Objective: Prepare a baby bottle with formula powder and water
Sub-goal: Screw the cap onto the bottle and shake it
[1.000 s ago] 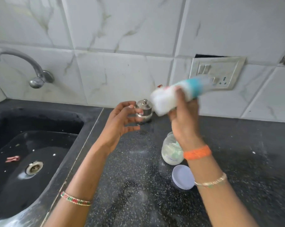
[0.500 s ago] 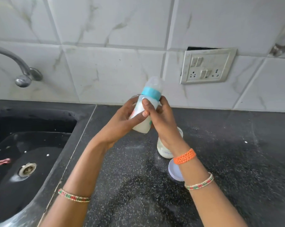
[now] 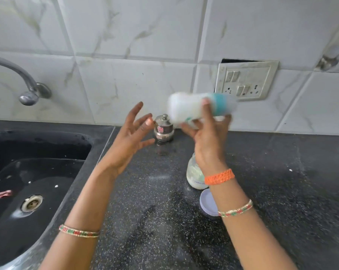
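Lying sideways, blurred bottle (image 3: pixel 196 109) seemingly between right fingers (image 3: pixel 205 106).

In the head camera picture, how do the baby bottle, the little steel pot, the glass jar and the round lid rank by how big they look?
1. Baby bottle, though motion blur stretches it.
2. Glass jar, partly hidden behind the right hand.
3. Round lid and steel pot look alike; the lid lies nearer the camera and is partly covered, so I won't rank them.
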### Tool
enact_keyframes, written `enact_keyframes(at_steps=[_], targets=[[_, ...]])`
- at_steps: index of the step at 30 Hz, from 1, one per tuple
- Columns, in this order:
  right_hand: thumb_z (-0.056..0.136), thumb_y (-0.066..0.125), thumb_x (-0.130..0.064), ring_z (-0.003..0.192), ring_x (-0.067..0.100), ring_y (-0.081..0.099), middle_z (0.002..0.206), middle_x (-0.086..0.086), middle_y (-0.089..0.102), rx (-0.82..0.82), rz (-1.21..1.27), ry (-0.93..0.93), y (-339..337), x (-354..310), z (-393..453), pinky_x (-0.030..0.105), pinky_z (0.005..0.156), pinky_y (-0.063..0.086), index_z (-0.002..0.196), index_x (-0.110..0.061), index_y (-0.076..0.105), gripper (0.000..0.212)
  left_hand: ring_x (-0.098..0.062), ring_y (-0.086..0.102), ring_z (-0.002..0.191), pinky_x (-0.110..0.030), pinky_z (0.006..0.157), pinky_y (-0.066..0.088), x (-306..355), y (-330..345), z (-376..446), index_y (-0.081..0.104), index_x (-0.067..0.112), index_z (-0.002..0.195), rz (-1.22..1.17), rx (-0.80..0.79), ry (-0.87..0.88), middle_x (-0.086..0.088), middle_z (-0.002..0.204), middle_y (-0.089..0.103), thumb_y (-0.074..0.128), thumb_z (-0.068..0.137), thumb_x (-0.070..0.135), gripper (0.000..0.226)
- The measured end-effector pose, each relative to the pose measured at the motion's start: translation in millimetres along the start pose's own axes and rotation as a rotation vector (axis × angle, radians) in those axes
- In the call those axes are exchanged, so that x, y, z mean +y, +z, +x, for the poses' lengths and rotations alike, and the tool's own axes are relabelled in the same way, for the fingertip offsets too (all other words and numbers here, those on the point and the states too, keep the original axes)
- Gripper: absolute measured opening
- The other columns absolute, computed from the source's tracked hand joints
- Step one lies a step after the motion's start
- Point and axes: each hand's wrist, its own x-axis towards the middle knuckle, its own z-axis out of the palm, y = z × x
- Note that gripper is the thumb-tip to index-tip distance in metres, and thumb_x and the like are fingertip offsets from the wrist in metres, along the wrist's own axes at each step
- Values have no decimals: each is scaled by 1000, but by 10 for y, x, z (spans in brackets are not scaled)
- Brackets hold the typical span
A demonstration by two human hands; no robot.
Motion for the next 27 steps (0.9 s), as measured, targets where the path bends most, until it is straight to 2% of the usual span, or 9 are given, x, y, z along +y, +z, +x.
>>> enact_keyframes(at_steps=[2, 5, 6, 9, 13, 15, 17, 22, 27], targets=[[80, 72, -19, 94, 35, 69, 111, 14, 66, -112, -145, 39, -12, 76, -79, 49, 59, 58, 129, -10, 34, 63, -20, 54, 123, -43, 94, 50, 22, -48, 42, 37, 35, 139, -21, 83, 22, 2, 138, 51, 64, 78, 46, 68], [87, 66, -19, 98, 33, 68, 111, 9, 63, 52, 128, -31, 41, -33, -4, 47, 61, 60, 131, -11, 31, 57, -20, 57, 119, -42, 92, 51, 48, -112, 41, 46, 30, 133, -86, 171, 39, 3, 131, 59, 57, 81, 35, 54], [88, 65, -20, 98, 31, 67, 110, 8, 62, 42, 139, -38, 62, -57, 31, 48, 63, 59, 130, -12, 30, 55, -20, 58, 118, -43, 91, 51, 42, -130, 31, 48, 30, 130, -99, 193, 29, 2, 129, 60, 56, 80, 34, 51], [78, 73, -24, 92, 32, 70, 109, 12, 66, -196, -209, 38, 62, 17, 0, 50, 62, 58, 126, -13, 38, 60, -22, 60, 114, -44, 89, 52, 21, -164, 26, 53, 28, 126, -90, 216, -18, 0, 126, 63, 57, 80, 32, 46], [82, 72, -17, 103, 33, 66, 120, 15, 63, -294, -302, 169, -48, 206, -14, 49, 65, 58, 125, -17, 43, 52, -19, 63, 106, -37, 80, 55, -65, -162, 54, 54, 19, 127, -35, 226, -20, -4, 124, 64, 55, 92, 16, 35], [73, 80, -17, 101, 25, 67, 114, 9, 66, -392, -589, 180, -114, 382, 4, 49, 71, 59, 119, -22, 49, 55, -21, 62, 107, -34, 78, 57, -150, -171, 30, 53, 15, 126, 28, 225, -48, -9, 125, 62, 52, 93, 5, 35], [65, 86, -16, 96, 17, 67, 104, -1, 69, -474, -833, 166, -205, 586, 6, 44, 80, 58, 111, -26, 55, 57, -23, 59, 114, -39, 85, 55, -250, -215, -7, 50, 17, 128, 94, 213, -94, -9, 126, 60, 54, 92, 5, 39], [59, 87, -18, 96, 15, 64, 106, -1, 68, -543, -1061, 171, -350, 978, 83, 37, 86, 53, 113, -17, 58, 61, -19, 61, 103, -39, 82, 53, -585, -421, -177, 41, 17, 135, 141, 340, -234, -5, 122, 60, 56, 90, 4, 49], [62, 85, -17, 100, 17, 59, 115, 2, 63, -578, -1178, 170, -333, 1150, 129, 31, 81, 47, 120, -15, 53, 66, -15, 62, 92, -35, 76, 53, -892, -614, -318, 41, 13, 136, 176, 396, -359, -6, 117, 62, 54, 92, 3, 47]])
